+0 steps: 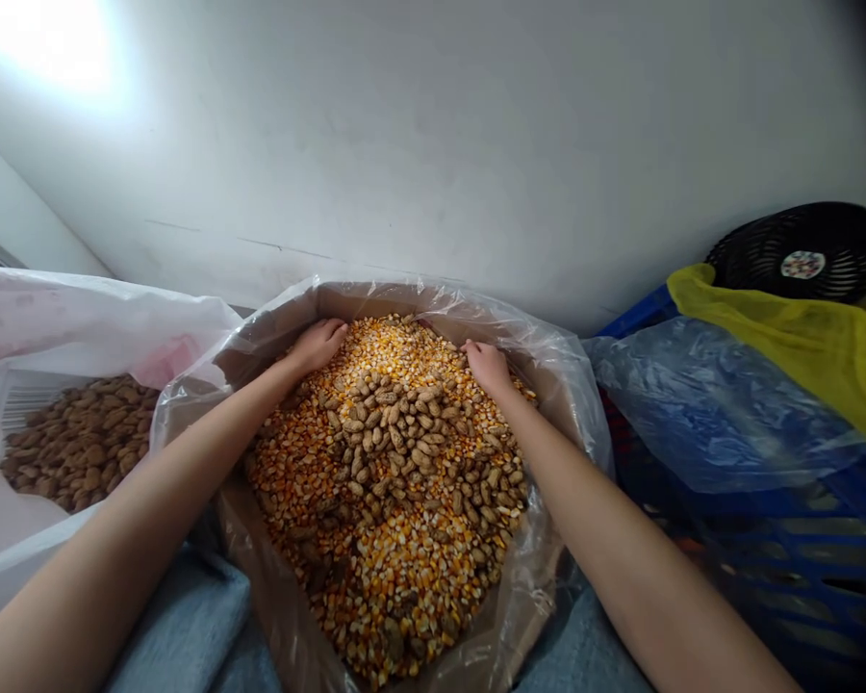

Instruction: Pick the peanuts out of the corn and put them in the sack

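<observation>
A large heap of yellow-orange corn kernels (419, 568) fills a clear plastic bag (573, 385) that lines a cardboard box (548, 380). Unshelled peanuts (396, 428) are piled on the corn in the middle, with more scattered to the right and front. At the far left of the heap lies my left hand (321, 342), its fingers extended against the corn near the box wall. My right hand (487, 364) rests at the far right of the heap, fingers loosely stretched and partly hidden by the hand itself. Neither hand shows anything held.
To the left, a white bag (101, 318) holds brown shelled-looking nuts or peanuts (90, 443). A blue plastic crate (801, 577) stands at right, bearing a clear plastic sheet (728, 404), yellow mesh (808, 337) and a black fan (801, 255). A wall (440, 144) rises behind.
</observation>
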Demonstrator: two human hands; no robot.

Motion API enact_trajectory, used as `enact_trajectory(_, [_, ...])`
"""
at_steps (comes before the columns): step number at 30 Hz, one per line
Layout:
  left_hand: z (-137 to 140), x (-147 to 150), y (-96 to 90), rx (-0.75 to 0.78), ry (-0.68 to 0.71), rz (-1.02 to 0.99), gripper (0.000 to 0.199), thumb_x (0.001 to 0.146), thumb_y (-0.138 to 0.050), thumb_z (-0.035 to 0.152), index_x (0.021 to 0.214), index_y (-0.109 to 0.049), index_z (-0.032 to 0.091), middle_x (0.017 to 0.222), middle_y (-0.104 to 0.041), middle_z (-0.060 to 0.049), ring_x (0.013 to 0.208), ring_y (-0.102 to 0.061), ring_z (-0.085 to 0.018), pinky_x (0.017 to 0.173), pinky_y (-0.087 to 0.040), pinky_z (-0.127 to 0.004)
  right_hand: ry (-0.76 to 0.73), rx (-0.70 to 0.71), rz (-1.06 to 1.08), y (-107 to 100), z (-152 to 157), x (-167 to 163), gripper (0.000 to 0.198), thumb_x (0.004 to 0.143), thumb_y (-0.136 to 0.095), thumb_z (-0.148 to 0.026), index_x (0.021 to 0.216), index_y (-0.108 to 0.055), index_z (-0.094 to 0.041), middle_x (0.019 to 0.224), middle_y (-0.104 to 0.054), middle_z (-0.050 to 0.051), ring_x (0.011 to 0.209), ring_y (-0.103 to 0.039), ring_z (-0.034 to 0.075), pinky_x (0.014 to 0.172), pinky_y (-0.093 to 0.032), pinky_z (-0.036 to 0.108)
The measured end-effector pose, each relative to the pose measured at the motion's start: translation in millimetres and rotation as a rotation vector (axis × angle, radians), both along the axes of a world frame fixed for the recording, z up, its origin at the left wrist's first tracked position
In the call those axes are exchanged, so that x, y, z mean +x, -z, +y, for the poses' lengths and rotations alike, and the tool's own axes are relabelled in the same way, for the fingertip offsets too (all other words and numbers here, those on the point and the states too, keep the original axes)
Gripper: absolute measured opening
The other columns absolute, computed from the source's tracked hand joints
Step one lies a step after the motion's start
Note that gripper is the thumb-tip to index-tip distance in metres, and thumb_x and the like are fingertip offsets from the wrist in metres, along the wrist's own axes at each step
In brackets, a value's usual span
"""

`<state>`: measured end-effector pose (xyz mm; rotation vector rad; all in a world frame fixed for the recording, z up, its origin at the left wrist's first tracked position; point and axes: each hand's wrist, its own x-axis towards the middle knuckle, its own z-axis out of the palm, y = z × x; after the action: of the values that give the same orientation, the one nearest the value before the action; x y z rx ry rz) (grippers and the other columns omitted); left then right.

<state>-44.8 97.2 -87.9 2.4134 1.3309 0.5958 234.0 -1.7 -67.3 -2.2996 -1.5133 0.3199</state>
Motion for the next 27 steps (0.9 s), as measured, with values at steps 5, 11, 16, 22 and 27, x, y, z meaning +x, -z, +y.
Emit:
enact_trajectory(5, [0, -1, 1.4, -0.013, 0.022, 0.002, 0.047, 0.082, -0.023, 0.04, 0.111, -0.049, 0.013, 0.112, -0.049, -0.009, 0.105, -0.043, -0.019, 0.093, -0.031, -0.031, -0.03, 0.026, 0.109, 3, 3, 3, 0.037, 0.081, -0.032, -0.035, 0.092, -0.063, -0.017, 0.096, -0.062, 0.009, 0.09, -0.055, 0.022, 0.077, -0.038, 0.028])
enact_trajectory(11, [4, 0, 3.1, -0.022, 0.017, -0.036, 0.05, 0.081, -0.026, 0.04, 0.119, -0.04, 0.009, 0.12, -0.043, -0.013, 0.112, -0.038, -0.021, 0.096, -0.029, -0.031, -0.035, 0.086, 0.249, 12, 13, 7, 0.036, 0.079, -0.038, -0.037, 0.096, -0.062, -0.017, 0.099, -0.061, 0.008, 0.091, -0.055, 0.021, 0.077, -0.039, 0.029])
enact_trajectory(16, [5, 8, -2.9, -0.086, 0.007, -0.073, 0.049, 0.082, -0.023, 0.039, 0.114, -0.045, 0.01, 0.115, -0.048, -0.012, 0.107, -0.043, -0.02, 0.094, -0.031, -0.032, -0.044, 0.139, 0.34, 19, 24, 10, 0.034, 0.079, -0.038, -0.035, 0.096, -0.062, -0.017, 0.098, -0.062, 0.006, 0.091, -0.055, 0.019, 0.079, -0.039, 0.028])
enact_trajectory(22, [9, 18, -10.2, -0.138, -0.012, -0.044, 0.047, 0.081, -0.024, 0.04, 0.106, -0.052, 0.012, 0.111, -0.052, -0.011, 0.104, -0.046, -0.022, 0.092, -0.033, -0.033, -0.071, 0.123, 0.404, 21, 32, 9, 0.032, 0.076, -0.044, -0.038, 0.093, -0.064, -0.02, 0.094, -0.063, 0.004, 0.089, -0.056, 0.02, 0.079, -0.039, 0.03])
enact_trajectory(27, [10, 27, -12.1, -0.102, 0.071, -0.01, 0.047, 0.081, -0.025, 0.039, 0.109, -0.051, 0.011, 0.114, -0.05, -0.011, 0.106, -0.044, -0.021, 0.094, -0.031, -0.031, -0.113, 0.088, 0.427, 19, 36, 0, 0.033, 0.074, -0.045, -0.04, 0.09, -0.065, -0.02, 0.096, -0.063, 0.004, 0.091, -0.056, 0.02, 0.08, -0.039, 0.029])
